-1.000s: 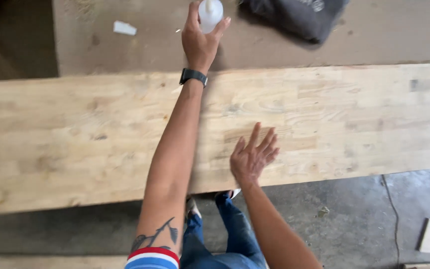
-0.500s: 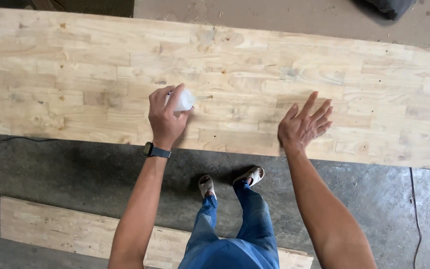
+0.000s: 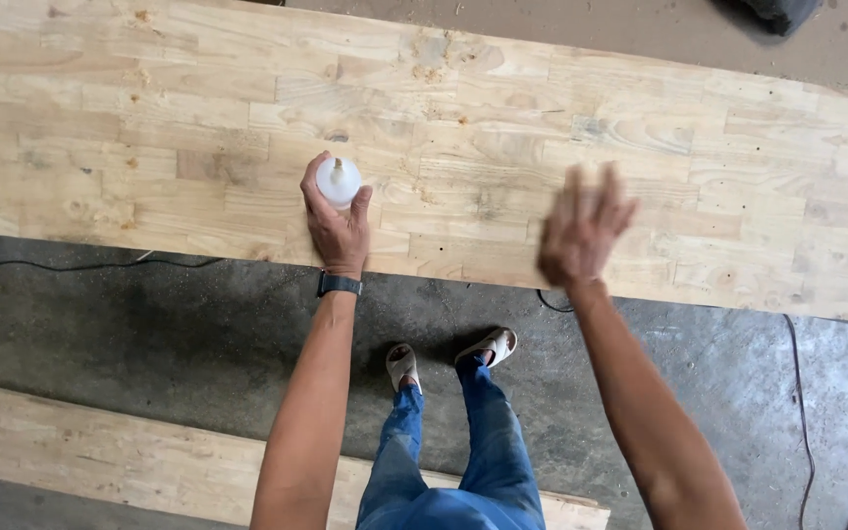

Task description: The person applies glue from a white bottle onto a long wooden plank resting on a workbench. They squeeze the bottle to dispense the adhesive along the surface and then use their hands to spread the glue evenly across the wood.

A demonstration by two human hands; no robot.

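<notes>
Head view: the left hand (image 3: pixel 338 228) is closed around a small white plastic squeeze bottle with a narrow tan nozzle (image 3: pixel 337 181). The bottle stands over the long pale finger-jointed pine board (image 3: pixel 699 147), the desk here, close to its near edge. Seen from straight above, the round body and nozzle line up, so its long axis runs roughly upright, nozzle toward the camera; whether its base touches the wood cannot be told. The grip wraps it from the near side, thumb on its left and fingers on its right. A black wrist band (image 3: pixel 339 285) sits on that arm.

The right hand (image 3: pixel 581 228) is well apart to the right, over the same near edge of the board, fingers spread and holding nothing; it is blurred, so whether the palm touches the wood is unclear. The bottle lies to this hand's left, at about the same depth on the board, so the left hand is by far the nearer.

Below are the grey concrete floor (image 3: pixel 149 334), a thin black cable (image 3: pixel 80 265), a second narrower pine plank (image 3: pixel 130 451), and the person's blue jeans (image 3: pixel 463 451) and pale sandals (image 3: pixel 402 365).
</notes>
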